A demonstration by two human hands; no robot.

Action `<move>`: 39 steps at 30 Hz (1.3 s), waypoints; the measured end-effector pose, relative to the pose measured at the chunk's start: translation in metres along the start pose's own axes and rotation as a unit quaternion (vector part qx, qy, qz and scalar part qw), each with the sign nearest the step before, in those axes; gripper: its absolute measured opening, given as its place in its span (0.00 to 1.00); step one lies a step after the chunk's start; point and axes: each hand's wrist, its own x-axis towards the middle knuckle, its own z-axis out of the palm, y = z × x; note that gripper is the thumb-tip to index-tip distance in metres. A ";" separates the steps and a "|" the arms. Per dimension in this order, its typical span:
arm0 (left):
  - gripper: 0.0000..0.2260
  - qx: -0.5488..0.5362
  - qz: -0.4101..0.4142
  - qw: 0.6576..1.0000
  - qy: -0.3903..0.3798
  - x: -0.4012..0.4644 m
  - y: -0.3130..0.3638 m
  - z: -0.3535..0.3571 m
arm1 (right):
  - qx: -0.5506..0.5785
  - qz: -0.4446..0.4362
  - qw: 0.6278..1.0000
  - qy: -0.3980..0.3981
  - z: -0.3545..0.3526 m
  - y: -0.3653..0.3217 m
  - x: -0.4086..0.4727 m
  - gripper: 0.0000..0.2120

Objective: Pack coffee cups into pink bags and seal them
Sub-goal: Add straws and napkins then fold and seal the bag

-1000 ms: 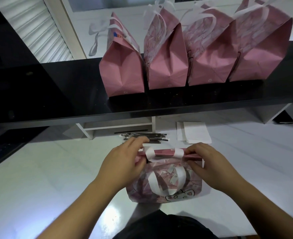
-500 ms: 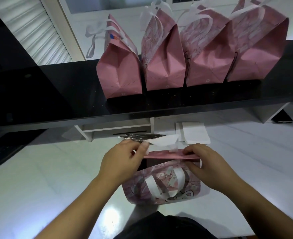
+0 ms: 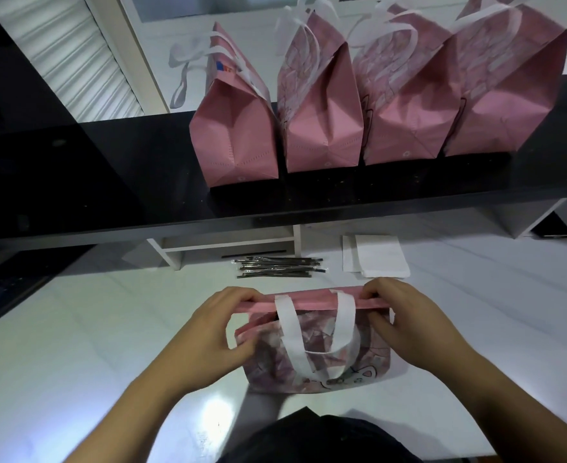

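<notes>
Head view, one entry: step in hand, by judgement, the sealing of a pink bag [image 3: 315, 355] at lower centre of the frame, standing on the white desk [image 3: 75, 345]; no cup shows, the contents being hidden.

Left hand [image 3: 208, 332], left of the bag: fingers curled over the folded top edge at its left end, thumb below, pinching the fold. Right hand [image 3: 412, 325], right of the bag: fingers likewise grasping the right end of the fold, thumb tucked beneath.

Pink bag: soft, non-woven in look; plain pink band along the folded top, patterned pink front with a cartoon outline near the base; white handle [image 3: 315, 332] hanging in a loop down the front; top turned over and held flat, slightly creased.

Next move, as a judgement: the fold wants pressing level along its whole length and keeping down while it is fastened; the dark ties [image 3: 278, 267] lying centre frame, just beyond the bag, look the likely fastening, so one hand would need to hold alone.

Upper frame, left to right: four finished bags [image 3: 322, 128] in a row on the black shelf [image 3: 108, 182], touching.
</notes>
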 end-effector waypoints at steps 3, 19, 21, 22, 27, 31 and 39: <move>0.19 -0.004 -0.002 1.000 0.011 -0.002 -0.009 -0.002 | -0.017 -0.002 1.000 -0.003 0.002 -0.001 -0.001 0.11; 0.10 0.097 0.073 0.989 0.089 0.003 -0.020 0.016 | -0.139 -0.164 0.974 0.073 0.004 0.013 -0.007 0.08; 0.14 0.105 0.070 0.987 0.104 0.003 -0.020 0.019 | -0.117 -0.154 0.978 0.071 0.006 0.013 -0.007 0.07; 0.15 0.114 0.072 0.985 0.106 0.003 -0.020 0.021 | -0.106 -0.145 0.981 0.071 0.007 0.012 -0.007 0.07; 0.21 0.166 0.105 0.973 0.125 0.006 -0.014 0.027 | -0.095 -0.113 0.986 0.072 0.008 0.005 -0.001 0.10; 0.19 0.190 0.120 0.968 0.115 0.011 -0.005 0.025 | -0.130 -0.115 0.982 0.069 0.005 -0.003 0.002 0.11; 0.06 0.150 0.057 0.986 0.053 0.039 0.018 0.025 | -0.129 -0.120 0.984 -0.006 0.005 -0.027 0.022 0.03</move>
